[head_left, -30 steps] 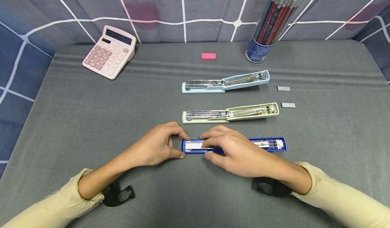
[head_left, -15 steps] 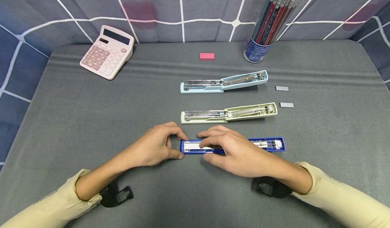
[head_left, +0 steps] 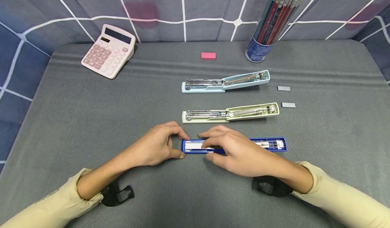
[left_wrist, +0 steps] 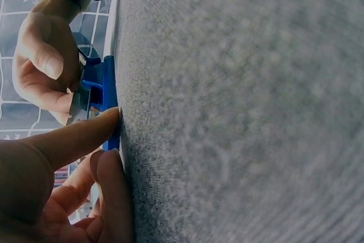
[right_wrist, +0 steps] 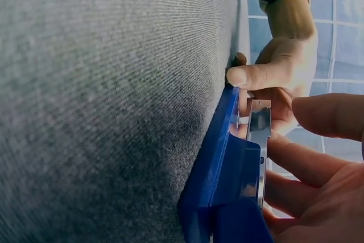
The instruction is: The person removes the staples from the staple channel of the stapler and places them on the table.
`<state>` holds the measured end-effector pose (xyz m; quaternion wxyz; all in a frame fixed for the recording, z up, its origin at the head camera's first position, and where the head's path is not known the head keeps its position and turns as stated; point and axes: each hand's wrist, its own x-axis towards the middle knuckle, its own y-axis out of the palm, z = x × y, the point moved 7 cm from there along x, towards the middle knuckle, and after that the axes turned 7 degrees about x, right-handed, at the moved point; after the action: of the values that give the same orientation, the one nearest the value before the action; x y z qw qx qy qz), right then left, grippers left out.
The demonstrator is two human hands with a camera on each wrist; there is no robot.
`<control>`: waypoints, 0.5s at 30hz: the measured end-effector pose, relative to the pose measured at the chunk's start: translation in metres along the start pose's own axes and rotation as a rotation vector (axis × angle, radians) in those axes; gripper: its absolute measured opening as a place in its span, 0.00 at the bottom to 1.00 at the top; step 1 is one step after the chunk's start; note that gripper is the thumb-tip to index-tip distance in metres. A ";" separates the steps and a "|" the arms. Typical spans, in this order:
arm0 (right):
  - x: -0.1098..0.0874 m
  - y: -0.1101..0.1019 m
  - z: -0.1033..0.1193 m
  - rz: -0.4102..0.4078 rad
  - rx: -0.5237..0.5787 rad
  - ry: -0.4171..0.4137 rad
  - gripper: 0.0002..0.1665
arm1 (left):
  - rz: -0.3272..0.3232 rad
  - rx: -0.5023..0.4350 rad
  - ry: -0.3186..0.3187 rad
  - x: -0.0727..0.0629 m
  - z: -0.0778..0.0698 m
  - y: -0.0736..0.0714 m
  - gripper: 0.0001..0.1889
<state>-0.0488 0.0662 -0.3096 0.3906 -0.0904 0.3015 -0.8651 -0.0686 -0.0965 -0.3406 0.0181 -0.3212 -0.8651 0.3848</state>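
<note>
A blue stapler (head_left: 195,145) lies opened out flat on the grey cloth, its lid folded back to the right. At its left end, my left hand (head_left: 161,143) pinches the base between thumb and forefinger. My right hand (head_left: 236,150) arches over the middle, hiding the hinge area. In the right wrist view the fingers of that hand are at the far side of the metal magazine (right_wrist: 260,126), while its thumb (right_wrist: 330,116) stands away from the metal. The left wrist view shows the blue base (left_wrist: 110,83) low against the cloth.
Beyond lie an opened pale green stapler (head_left: 205,117) and an opened light blue stapler (head_left: 203,88). Two staple strips, one nearer (head_left: 288,105) and one farther (head_left: 283,88), sit at their right. Farther back are a pink block (head_left: 208,56), a calculator (head_left: 109,52) and a pencil tub (head_left: 271,25).
</note>
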 end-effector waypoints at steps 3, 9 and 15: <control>0.000 -0.001 -0.001 -0.004 0.064 0.020 0.12 | -0.003 0.000 0.006 0.000 0.000 0.000 0.18; 0.003 -0.002 0.002 -0.030 0.138 0.002 0.11 | -0.004 -0.007 0.008 0.000 -0.001 -0.001 0.17; 0.009 0.001 0.010 -0.038 0.153 -0.072 0.11 | 0.006 -0.023 -0.001 0.001 0.000 0.000 0.17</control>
<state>-0.0507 0.0545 -0.3031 0.3903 -0.0972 0.2186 -0.8891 -0.0691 -0.0960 -0.3404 0.0128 -0.3236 -0.8686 0.3751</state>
